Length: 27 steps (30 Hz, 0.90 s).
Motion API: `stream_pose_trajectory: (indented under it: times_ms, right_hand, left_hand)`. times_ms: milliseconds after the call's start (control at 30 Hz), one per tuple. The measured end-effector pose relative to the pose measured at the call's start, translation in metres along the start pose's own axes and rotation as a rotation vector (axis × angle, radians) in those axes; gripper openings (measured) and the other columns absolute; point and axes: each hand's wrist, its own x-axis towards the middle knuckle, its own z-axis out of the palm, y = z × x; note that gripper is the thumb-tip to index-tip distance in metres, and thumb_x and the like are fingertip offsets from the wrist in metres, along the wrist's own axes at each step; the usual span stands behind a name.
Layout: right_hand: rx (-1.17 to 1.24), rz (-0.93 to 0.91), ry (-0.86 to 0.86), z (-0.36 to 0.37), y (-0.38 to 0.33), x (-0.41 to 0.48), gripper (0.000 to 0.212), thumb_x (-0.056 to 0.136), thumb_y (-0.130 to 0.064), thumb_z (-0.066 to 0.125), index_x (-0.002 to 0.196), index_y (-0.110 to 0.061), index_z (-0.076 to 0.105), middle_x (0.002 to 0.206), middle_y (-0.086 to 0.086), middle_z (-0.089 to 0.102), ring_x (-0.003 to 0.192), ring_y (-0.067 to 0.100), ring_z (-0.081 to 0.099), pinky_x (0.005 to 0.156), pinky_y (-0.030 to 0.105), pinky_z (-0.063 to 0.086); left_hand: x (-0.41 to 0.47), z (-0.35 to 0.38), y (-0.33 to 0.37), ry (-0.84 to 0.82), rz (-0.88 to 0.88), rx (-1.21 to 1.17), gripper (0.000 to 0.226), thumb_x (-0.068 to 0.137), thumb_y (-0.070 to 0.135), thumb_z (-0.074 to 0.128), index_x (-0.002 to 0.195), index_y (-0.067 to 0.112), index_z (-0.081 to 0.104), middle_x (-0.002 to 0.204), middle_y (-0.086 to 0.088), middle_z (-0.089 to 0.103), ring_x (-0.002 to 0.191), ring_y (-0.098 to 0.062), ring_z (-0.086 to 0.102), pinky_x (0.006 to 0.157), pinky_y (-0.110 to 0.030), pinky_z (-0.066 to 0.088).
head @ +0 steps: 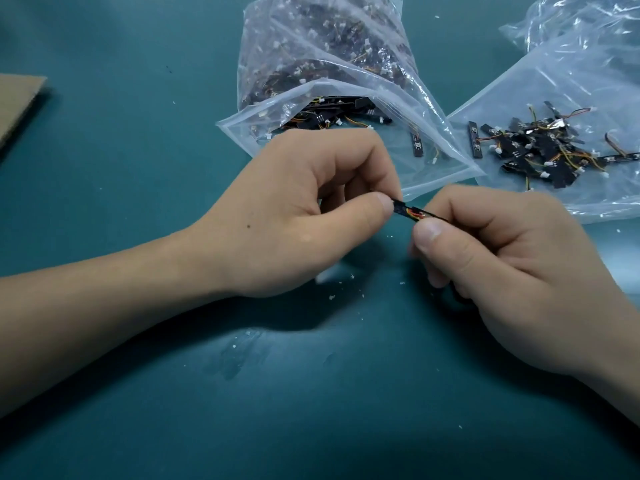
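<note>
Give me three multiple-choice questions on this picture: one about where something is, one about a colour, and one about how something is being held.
1. At which edge of the picture does the flat brown cardboard piece lie?
A. bottom edge
B. left edge
C. right edge

2. What colour is the table?
A. white
B. red
C. teal

3. How is the small black wired strip held?
A. pinched between the left hand and the right hand
B. lying loose on the table
C. hanging from one hand

Answers:
1 B, it shows only at the left edge.
2 C, the bare surface all around is teal.
3 A, the thumb and fingers of each hand pinch one end.
</note>
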Motion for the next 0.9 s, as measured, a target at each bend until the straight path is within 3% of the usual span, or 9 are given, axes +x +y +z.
stream_pose_trajectory:
  times_ms: [133, 233, 333, 400, 500, 600, 733, 833, 900]
  right_hand:
    - [-0.080, -0.073, -0.131, -0.002, 0.002, 0.000, 0.048, 0.098, -0.042, 0.047, 0.064, -0.009, 0.055, 0.057, 0.007, 0.048, 0.053, 0.021, 0.048, 0.054, 0.039, 0.039]
    - [-0.035, -0.109, -0.111, -0.002, 0.002, -0.001, 0.046, 0.098, -0.037, 0.049, 0.062, -0.009, 0.054, 0.055, 0.005, 0.044, 0.049, 0.015, 0.044, 0.050, 0.031, 0.036]
    - [0.422, 0.049, 0.119, -0.005, 0.002, 0.007, 0.042, 0.097, -0.056, 0.058, 0.082, -0.018, 0.067, 0.061, 0.001, 0.058, 0.043, 0.015, 0.048, 0.045, 0.022, 0.036]
    - [0.572, 0.192, 0.191, -0.006, 0.007, 0.012, 0.046, 0.095, -0.064, 0.051, 0.108, -0.024, 0.069, 0.068, 0.002, 0.067, 0.038, 0.017, 0.048, 0.043, 0.020, 0.034]
    - [0.381, 0.105, 0.159, 0.000, 0.009, 0.007, 0.031, 0.107, -0.037, 0.046, 0.131, -0.025, 0.061, 0.073, 0.000, 0.070, 0.041, 0.012, 0.049, 0.046, 0.018, 0.039]
    - [0.225, 0.012, 0.085, 0.004, 0.006, -0.001, 0.028, 0.102, -0.038, 0.049, 0.126, -0.031, 0.063, 0.071, -0.004, 0.069, 0.051, 0.009, 0.057, 0.056, 0.012, 0.041]
    - [0.053, -0.026, 0.015, 0.002, 0.004, -0.001, 0.018, 0.100, -0.039, 0.054, 0.100, -0.030, 0.070, 0.068, -0.008, 0.066, 0.058, 0.010, 0.061, 0.056, 0.013, 0.041]
    - [-0.133, -0.061, -0.058, 0.003, 0.002, -0.001, 0.017, 0.099, -0.040, 0.058, 0.096, -0.031, 0.072, 0.071, -0.015, 0.066, 0.066, 0.010, 0.063, 0.060, 0.023, 0.046]
    - [-0.178, -0.063, -0.068, 0.003, 0.001, -0.001, 0.013, 0.098, -0.037, 0.061, 0.095, -0.031, 0.074, 0.073, -0.019, 0.066, 0.069, 0.006, 0.063, 0.062, 0.022, 0.045]
  left_hand:
    - [-0.003, -0.001, 0.000, -0.026, 0.055, 0.042, 0.007, 0.088, 0.005, 0.063, 0.088, 0.010, 0.068, 0.064, 0.003, 0.058, 0.054, -0.009, 0.047, 0.056, -0.015, 0.036]
    - [-0.005, -0.001, -0.001, 0.042, 0.090, 0.058, 0.013, 0.090, 0.005, 0.060, 0.099, 0.009, 0.067, 0.075, 0.002, 0.060, 0.063, -0.016, 0.054, 0.061, -0.020, 0.039]
    - [-0.003, 0.000, -0.001, 0.250, 0.112, 0.148, 0.019, 0.089, 0.002, 0.058, 0.103, 0.011, 0.066, 0.088, 0.003, 0.065, 0.078, -0.020, 0.059, 0.067, -0.027, 0.044]
    - [-0.002, 0.002, -0.002, 0.279, 0.123, 0.302, 0.021, 0.088, 0.006, 0.060, 0.105, 0.014, 0.068, 0.101, 0.008, 0.068, 0.097, -0.017, 0.062, 0.086, -0.029, 0.047]
    - [-0.001, 0.006, -0.006, 0.158, 0.025, 0.549, 0.036, 0.086, 0.026, 0.056, 0.120, 0.023, 0.066, 0.134, 0.009, 0.064, 0.134, -0.016, 0.050, 0.117, -0.035, 0.026]
    - [0.000, 0.010, -0.008, 0.030, -0.132, 0.773, 0.055, 0.088, 0.044, 0.046, 0.140, 0.029, 0.053, 0.160, 0.004, 0.042, 0.153, -0.017, 0.026, 0.121, -0.034, 0.005]
    - [-0.001, 0.010, -0.009, 0.012, -0.207, 0.876, 0.063, 0.091, 0.055, 0.036, 0.148, 0.030, 0.044, 0.165, -0.004, 0.034, 0.156, -0.025, 0.020, 0.125, -0.045, 0.006]
    - [0.002, 0.011, -0.009, -0.014, -0.333, 0.984, 0.068, 0.090, 0.065, 0.025, 0.151, 0.035, 0.036, 0.158, -0.011, 0.037, 0.152, -0.035, 0.022, 0.123, -0.058, 0.009]
    - [0.003, 0.011, -0.009, -0.039, -0.371, 1.011, 0.071, 0.090, 0.069, 0.019, 0.152, 0.037, 0.031, 0.155, -0.012, 0.038, 0.149, -0.037, 0.025, 0.120, -0.062, 0.012]
